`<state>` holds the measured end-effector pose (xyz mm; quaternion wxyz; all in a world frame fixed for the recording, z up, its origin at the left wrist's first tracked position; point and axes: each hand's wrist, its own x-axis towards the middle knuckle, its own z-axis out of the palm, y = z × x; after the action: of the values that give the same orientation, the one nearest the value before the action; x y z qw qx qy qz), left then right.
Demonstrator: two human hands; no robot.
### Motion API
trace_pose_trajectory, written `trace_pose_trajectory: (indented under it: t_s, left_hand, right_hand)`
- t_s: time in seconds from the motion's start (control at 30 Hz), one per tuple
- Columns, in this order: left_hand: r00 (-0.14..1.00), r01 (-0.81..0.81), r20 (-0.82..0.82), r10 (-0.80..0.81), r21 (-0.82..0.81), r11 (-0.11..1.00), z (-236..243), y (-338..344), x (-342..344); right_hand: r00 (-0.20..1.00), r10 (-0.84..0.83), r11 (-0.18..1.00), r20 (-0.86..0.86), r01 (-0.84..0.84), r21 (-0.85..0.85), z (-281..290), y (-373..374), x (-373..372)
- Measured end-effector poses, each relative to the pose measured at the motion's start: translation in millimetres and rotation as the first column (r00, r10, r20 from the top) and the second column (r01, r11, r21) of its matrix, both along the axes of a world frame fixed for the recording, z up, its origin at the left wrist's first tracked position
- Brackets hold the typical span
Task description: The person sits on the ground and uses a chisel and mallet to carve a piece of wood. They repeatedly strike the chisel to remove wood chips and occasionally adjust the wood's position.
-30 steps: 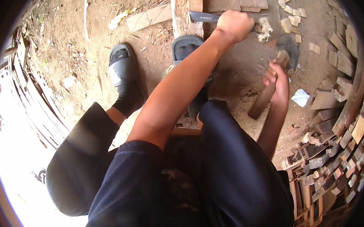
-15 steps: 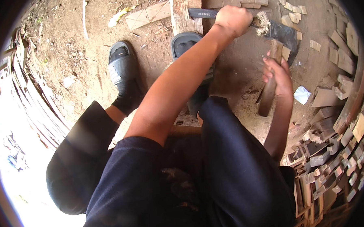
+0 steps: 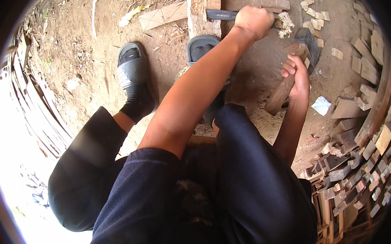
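Note:
My left hand (image 3: 254, 23) is closed in a fist around a dark, flat bar-like tool (image 3: 220, 15). The bar's left end lies across a thick wooden beam (image 3: 203, 1), and frayed twine (image 3: 286, 24) shows beside the fist on the right. Lower down, my right hand (image 3: 299, 76) is wrapped round a brown piece of wood (image 3: 283, 92), held at a slant. Behind its upper end is a dark, flat, angular piece (image 3: 311, 45); whether it joins the tool I cannot tell. A small pale wood edge shows beside my right fingers.
My sandalled feet (image 3: 134, 74) rest on the dirt ground. Small cut wood blocks (image 3: 316, 15) lie scattered at upper right, with a larger heap (image 3: 368, 175) at lower right. A marked board (image 3: 164, 16) lies left of the beam. White scrap (image 3: 321, 105) is near my right wrist.
The brown wood in my right hand has tilted, its lower end swinging left and up. Ground now shows between the twine and the dark angular piece. My left fist has barely shifted.

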<state>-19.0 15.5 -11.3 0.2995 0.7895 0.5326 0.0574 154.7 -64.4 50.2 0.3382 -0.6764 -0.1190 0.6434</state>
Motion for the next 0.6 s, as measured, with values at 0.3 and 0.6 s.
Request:
trace_pose_trajectory:
  t_s: [0.3, 0.6]
  left_hand:
    - [1.000, -0.015, -0.013, 0.015, 0.024, 1.000, -6.9, -3.3, 2.3]
    - [0.999, -0.036, -0.008, 0.037, 0.021, 0.999, -4.9, -4.2, -1.0]
  right_hand:
    - [0.995, 0.019, 1.000, 0.096, -0.020, 0.006, 9.6, -2.7, 0.9]
    - [0.993, -0.098, 0.995, 0.061, 0.096, 0.033, 3.8, -7.4, 10.1]
